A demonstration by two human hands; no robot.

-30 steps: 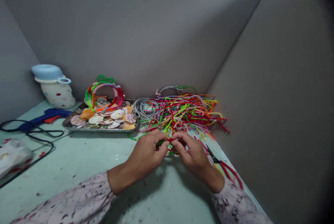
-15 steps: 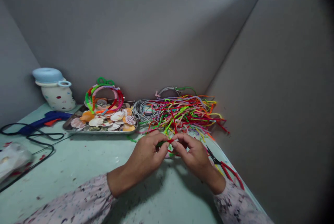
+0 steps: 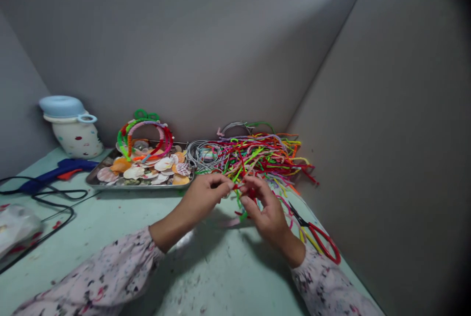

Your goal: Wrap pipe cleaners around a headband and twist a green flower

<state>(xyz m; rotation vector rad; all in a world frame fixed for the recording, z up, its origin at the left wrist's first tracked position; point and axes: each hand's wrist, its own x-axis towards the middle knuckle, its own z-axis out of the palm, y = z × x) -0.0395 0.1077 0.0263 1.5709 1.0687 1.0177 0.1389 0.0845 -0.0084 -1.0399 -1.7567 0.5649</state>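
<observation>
Red Strand Between the Fingertips, Table Edge Close on the Right

Through the head camera I saw a thin red strand in front of the big pile, between the person's two hands. The left hand had its thumb and forefinger pinched together on it. The right hand curled around the strand's other side; I could not tell whether its fingers were clamped on it.

I checked the edges first. The table's right edge slanted toward the bottom corner, with the scissors lying just beside it, partway along the right forearm, and the grey right wall rising beyond. The back wall closed off the far side, behind the pile of coloured fuzzy stems, the wire coil and the metal tray. Shells filled the tray, and colourful hoops stood upright on them. Farther left, a blue tool and a looping black cord took up that side, near a white plastic bag cut by the frame. My broadest room for moving was the speckled tabletop between the forearms.

For lettering, I looked at the blue-lidded container: its coloured marks were too small to read.
</observation>
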